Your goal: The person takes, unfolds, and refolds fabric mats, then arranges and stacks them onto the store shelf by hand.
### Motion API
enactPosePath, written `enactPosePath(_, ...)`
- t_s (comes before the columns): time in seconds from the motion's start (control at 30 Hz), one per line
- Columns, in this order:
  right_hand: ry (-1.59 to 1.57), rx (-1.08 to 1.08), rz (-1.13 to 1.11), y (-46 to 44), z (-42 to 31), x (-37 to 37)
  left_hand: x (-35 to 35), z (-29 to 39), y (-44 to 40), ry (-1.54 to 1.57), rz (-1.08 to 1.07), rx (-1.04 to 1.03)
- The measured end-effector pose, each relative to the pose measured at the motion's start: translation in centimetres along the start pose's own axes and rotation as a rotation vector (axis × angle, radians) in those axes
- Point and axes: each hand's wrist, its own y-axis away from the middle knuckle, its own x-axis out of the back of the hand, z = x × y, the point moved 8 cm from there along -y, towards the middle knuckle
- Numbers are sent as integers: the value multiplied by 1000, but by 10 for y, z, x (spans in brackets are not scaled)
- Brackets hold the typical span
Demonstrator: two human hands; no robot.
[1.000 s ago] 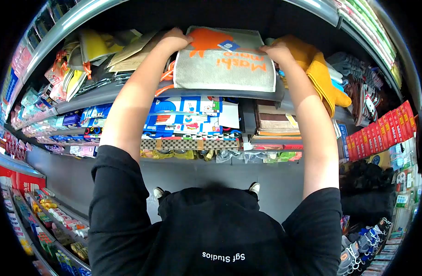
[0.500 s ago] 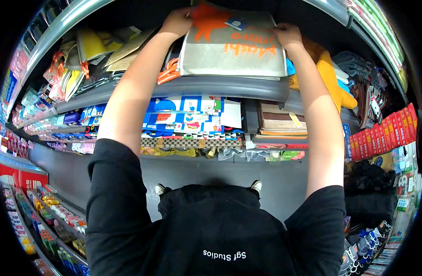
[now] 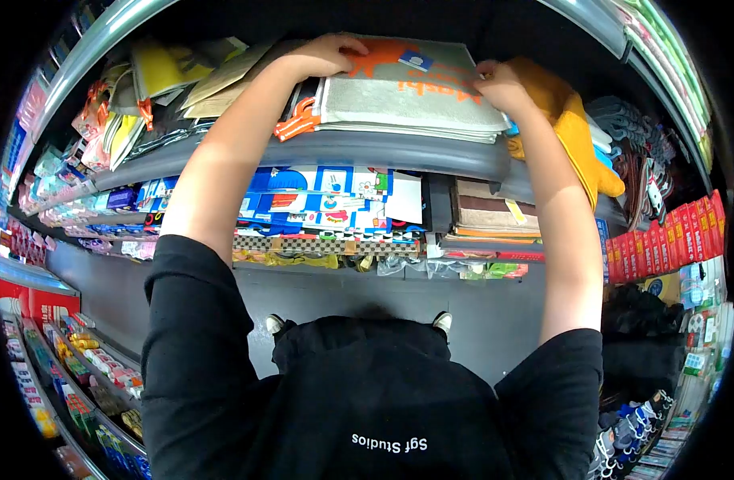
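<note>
1. In the head view, the grey textile (image 3: 415, 104) with orange lettering lies on top of a stack of similar pieces on the upper shelf (image 3: 399, 152), just behind the shelf's rounded front edge. A small blue-and-white label (image 3: 416, 60) sits on its far part.

2. The left hand (image 3: 328, 56) is at the textile's far left part, its fingers over the orange patch. Thumb and fingers are slightly parted, in a narrow opening, with the fingers on the upper face.

3. The right hand (image 3: 501, 84) is at the textile's right edge, fingers curled inward. Whether it pinches the edge or only rests against it cannot be told.

4. Orange straps (image 3: 299, 124) lie just beside the stack's near left corner. Farther left on the shelf are flat tan pieces (image 3: 227, 92) and yellow-and-grey textiles (image 3: 163, 72).

5. Right of the stack, partly behind the right hand and forearm, a mustard-yellow cloth (image 3: 573, 132) droops over the shelf edge. Grey and brown textiles (image 3: 631, 128) lie beyond it.

6. Below the upper shelf are blue patterned textiles (image 3: 331, 196) and, to their right, brown striped textiles (image 3: 491, 212). Red packets (image 3: 667, 240) form a row at the far right.
</note>
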Motion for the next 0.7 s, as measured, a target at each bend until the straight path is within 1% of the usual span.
enactPosePath(0.07,-44,89,34,2,-2,-3,0,5,4,-42,-28,-15)
enactPosePath(0.13,-76,69,6,2,-1,-5,8,11,6,-129,39,-114)
enactPosePath(0.17,-107,50,-22,3,-1,-7,9,5,1,-129,39,-113)
enactPosePath(0.23,-123,69,-3,2,-7,-1,18,-5,-13,-140,112,-160)
enactPosePath(0.27,-139,85,20,3,-11,3,17,-7,-16,-141,114,-159)
enactPosePath(0.33,-110,72,32,7,-16,4,14,-7,-15,-105,74,-52)
enactPosePath(0.37,-80,56,44,11,-18,4,11,-4,-10,-105,72,-54)
enactPosePath(0.43,-51,81,69,19,-18,-1,1,-2,3,-213,-7,-7)
enactPosePath(0.5,14,164,130,23,-23,-1,0,-2,6,-189,-4,-4)
enactPosePath(0.6,85,212,168,28,-25,0,0,-3,7,-180,-15,-9)
enactPosePath(0.7,92,189,173,25,-24,-1,1,-3,5,-213,-6,-33)
